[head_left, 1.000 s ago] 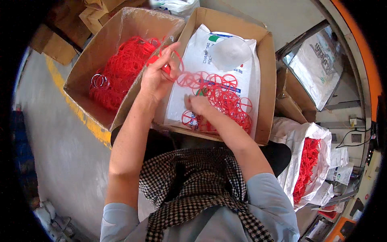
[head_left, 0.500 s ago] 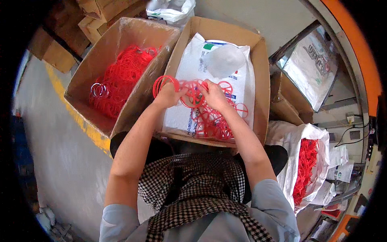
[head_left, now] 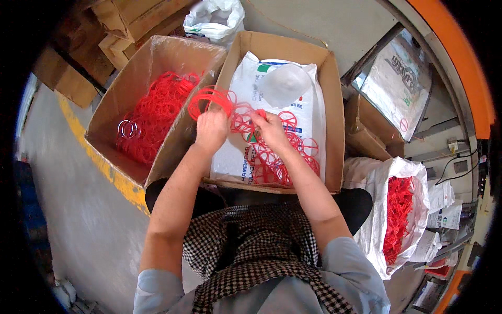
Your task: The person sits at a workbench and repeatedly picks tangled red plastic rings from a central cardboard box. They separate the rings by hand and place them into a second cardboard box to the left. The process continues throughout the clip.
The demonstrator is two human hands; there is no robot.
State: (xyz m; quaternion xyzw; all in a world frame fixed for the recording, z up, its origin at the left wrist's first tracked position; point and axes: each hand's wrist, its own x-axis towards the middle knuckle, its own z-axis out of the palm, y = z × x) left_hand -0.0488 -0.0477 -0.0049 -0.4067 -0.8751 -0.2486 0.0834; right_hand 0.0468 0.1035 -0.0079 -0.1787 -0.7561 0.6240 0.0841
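My left hand is closed around a bunch of thin red plastic rings, which stick out above its fingers near the wall between two cardboard boxes. To its right, my right hand pinches small red plastic parts; the fingers partly hide them. More red rings hang between the two hands. Below the right hand, a loose heap of red rings lies on a white printed sack inside the right-hand cardboard box. A translucent whitish round piece rests farther up on that sack.
The left-hand cardboard box holds a tangled pile of red rings with a few shiny, pale rings on it. At right stands a white sack full of red plastic pieces. Another white bag stands behind the boxes.
My left hand has turned more upright, and the rings in it now fan out above the fingers. The right hand has shifted slightly left and down, still pinching red parts.
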